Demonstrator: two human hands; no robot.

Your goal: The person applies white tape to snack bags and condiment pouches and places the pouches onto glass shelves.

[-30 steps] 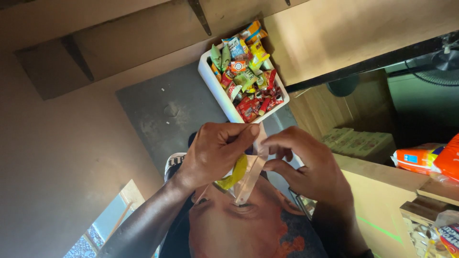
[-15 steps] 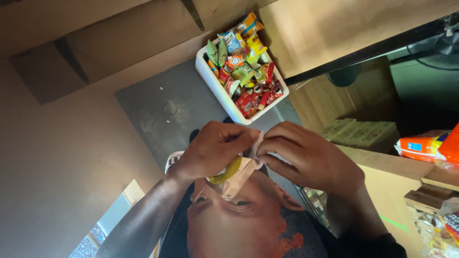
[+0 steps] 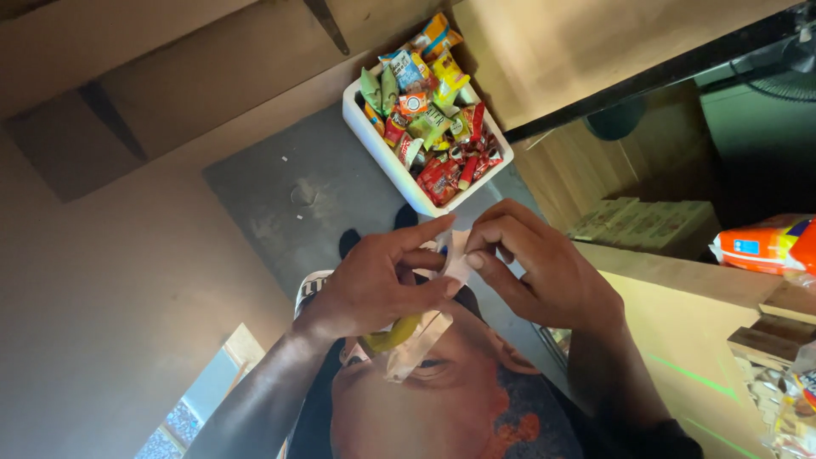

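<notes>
Both my hands meet in the middle of the head view. My left hand (image 3: 374, 285) wraps around a small clear packet (image 3: 416, 340) with something yellow inside. My right hand (image 3: 544, 272) pinches the packet's pale top edge between thumb and forefinger, fingertips touching those of the left hand. The lower part of the packet hangs below my left palm, over my printed shirt front (image 3: 442, 408).
A white box (image 3: 382, 144) full of several colourful snack packets stands on the grey floor (image 3: 280, 195) beyond my hands. A wooden counter (image 3: 680, 340) runs along the right, with an orange package (image 3: 761, 242) on it. Brown wooden boards lie at the top left.
My hands have closed in on each other and the right fingers now pinch the packet's top edge. The packet has tilted and sits lower in my left palm.
</notes>
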